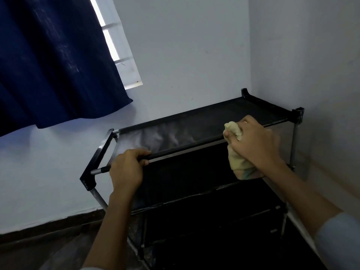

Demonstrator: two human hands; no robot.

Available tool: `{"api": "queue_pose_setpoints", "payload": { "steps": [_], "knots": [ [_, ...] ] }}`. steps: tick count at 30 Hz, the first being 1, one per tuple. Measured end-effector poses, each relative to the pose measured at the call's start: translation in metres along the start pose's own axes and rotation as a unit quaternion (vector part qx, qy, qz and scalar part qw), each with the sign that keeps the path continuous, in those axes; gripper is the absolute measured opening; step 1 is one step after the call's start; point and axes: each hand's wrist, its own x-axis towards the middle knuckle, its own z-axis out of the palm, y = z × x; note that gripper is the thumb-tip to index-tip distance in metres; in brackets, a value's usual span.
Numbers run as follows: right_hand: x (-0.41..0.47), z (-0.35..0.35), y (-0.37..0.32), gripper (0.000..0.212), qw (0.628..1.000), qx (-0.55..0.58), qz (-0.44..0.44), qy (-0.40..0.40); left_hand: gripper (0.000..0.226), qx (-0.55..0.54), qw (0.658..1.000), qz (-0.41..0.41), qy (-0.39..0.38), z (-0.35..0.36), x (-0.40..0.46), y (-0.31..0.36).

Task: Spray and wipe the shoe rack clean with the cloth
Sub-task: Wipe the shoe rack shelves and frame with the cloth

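We see the shoe rack (194, 133) built of bare silvery metal tubes and glossy black plastic corner joints, its top shelf a matt black woven fabric with a dusty grey sheen at the left end. The cloth (236, 156) looks soft, crumpled and pale yellow. The curtain (58, 65) is dark blue matt textile; the walls (185, 55) are flat painted plaster.

I count one shoe rack (194, 121), black, with three fabric tiers I can make out, the top one and two below it. One cloth (236, 152), pale yellow and bunched. Two hands of mine: my left hand (126, 170) and my right hand (255, 141). One dark blue curtain (54, 61) and one window (116, 45) beside it.
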Motion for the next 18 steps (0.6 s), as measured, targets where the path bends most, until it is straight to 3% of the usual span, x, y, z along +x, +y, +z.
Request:
{"api": "queue_pose_setpoints", "payload": {
  "steps": [4,9,13,18],
  "knots": [
    [-0.003,0.001,-0.010,0.044,0.999,-0.033,0.034,0.008,0.028,-0.012,1.000,-0.017,0.018,0.003,-0.001,0.002],
    [-0.012,0.001,-0.039,0.043,0.998,-0.033,0.054,0.011,0.028,-0.002,1.000,-0.021,-0.013,-0.001,0.003,0.003],
    [-0.030,0.012,-0.088,0.037,0.999,0.027,0.006,0.026,0.027,0.009,0.999,-0.021,-0.024,-0.004,0.002,0.003],
    [-0.053,0.035,-0.139,0.035,0.995,0.061,-0.073,-0.020,0.027,0.026,0.999,-0.012,-0.016,-0.005,0.001,0.004]
  ]
}}
